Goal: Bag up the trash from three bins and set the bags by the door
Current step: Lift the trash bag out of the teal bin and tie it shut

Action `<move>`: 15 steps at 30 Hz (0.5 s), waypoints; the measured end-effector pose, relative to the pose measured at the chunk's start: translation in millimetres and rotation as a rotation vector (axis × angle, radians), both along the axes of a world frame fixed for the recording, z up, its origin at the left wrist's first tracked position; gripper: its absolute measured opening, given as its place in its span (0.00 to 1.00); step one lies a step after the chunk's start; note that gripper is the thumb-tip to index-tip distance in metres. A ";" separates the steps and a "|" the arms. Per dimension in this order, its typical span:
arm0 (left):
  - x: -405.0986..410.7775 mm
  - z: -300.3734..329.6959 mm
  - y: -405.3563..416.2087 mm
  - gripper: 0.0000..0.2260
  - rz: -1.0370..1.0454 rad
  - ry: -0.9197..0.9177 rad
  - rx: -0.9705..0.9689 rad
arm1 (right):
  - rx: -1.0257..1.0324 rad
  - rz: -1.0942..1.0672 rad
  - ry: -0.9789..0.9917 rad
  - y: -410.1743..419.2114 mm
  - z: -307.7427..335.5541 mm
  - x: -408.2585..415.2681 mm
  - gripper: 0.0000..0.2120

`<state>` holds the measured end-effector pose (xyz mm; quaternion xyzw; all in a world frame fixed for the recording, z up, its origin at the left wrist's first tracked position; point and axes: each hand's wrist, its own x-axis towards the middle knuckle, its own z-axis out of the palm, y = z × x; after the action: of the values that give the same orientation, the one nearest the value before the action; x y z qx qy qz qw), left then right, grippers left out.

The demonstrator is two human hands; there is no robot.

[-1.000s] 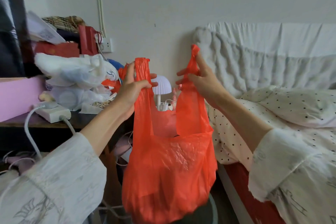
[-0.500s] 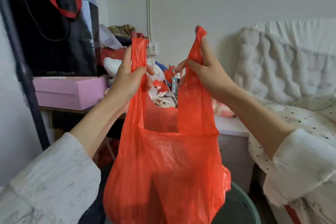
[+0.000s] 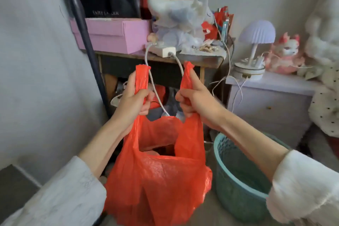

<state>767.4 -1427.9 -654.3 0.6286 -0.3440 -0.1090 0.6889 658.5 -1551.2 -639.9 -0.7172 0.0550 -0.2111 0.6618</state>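
A red plastic bag (image 3: 157, 180) with trash inside hangs in front of me, its mouth partly open. My left hand (image 3: 133, 100) grips the bag's left handle in a fist. My right hand (image 3: 196, 100) grips the right handle the same way, and both handle tips stick up above my fists. A teal mesh trash bin (image 3: 236, 187) stands on the floor just right of the bag, under my right forearm. What I can see of its inside holds nothing.
A cluttered wooden table (image 3: 183, 58) stands ahead with a pink box (image 3: 111, 35), a power strip (image 3: 163, 50) and hanging cables. A white nightstand (image 3: 271, 97) with a lamp (image 3: 255, 42) stands to the right. A dark pole (image 3: 82, 31) leans at the left wall.
The view tilted down and the bag dropped lower in frame. My fists closed tighter around both handles. The teal bin came fully into sight at the lower right.
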 end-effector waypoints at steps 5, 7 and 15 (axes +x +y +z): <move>5.6 -85.1 13.3 0.28 0.004 0.186 0.113 | 0.124 -0.006 0.131 9.3 -83.7 5.4 0.38; 4.6 -114.3 15.3 0.27 0.007 0.230 0.173 | 0.131 -0.018 0.166 9.6 -111.4 4.4 0.38; -11.2 -175.4 11.4 0.24 -0.062 0.254 0.223 | -0.152 -0.198 0.168 3.2 -177.3 -14.6 0.15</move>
<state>756.2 -1416.5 -829.7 0.6715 -0.2592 -0.2465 0.6490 643.9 -1548.0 -817.2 -0.7715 0.1646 -0.2184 0.5745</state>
